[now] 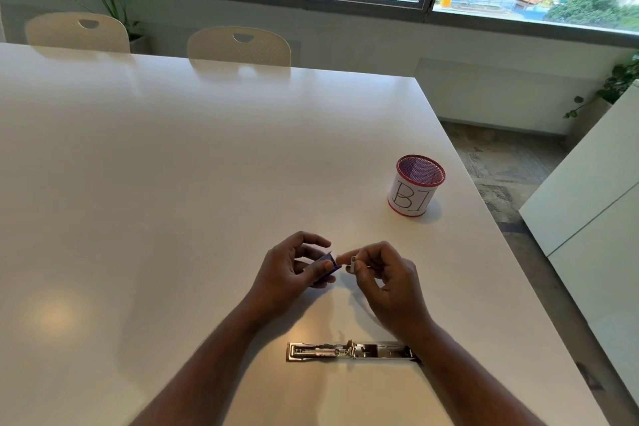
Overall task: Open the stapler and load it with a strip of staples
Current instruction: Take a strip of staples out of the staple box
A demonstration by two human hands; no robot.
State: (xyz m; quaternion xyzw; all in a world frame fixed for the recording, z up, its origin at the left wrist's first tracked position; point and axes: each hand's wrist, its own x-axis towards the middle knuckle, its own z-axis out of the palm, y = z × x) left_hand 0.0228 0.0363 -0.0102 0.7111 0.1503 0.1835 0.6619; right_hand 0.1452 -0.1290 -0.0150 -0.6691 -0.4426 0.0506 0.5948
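The metal stapler (345, 352) lies opened out flat on the white table (173, 183), close to the front edge, partly under my right forearm. Above it, my left hand (294, 270) holds a small blue staple box (328, 266) between thumb and fingers. My right hand (383, 277) pinches a short silver strip of staples (352, 263) just to the right of the box's open end. The two hands are a little apart, both raised above the table.
A red mesh pen cup (416, 185) with a white paper label stands at the right, near the table's right edge. Two cream chairs (238, 45) are at the far side. A white cabinet (594, 204) is off to the right.
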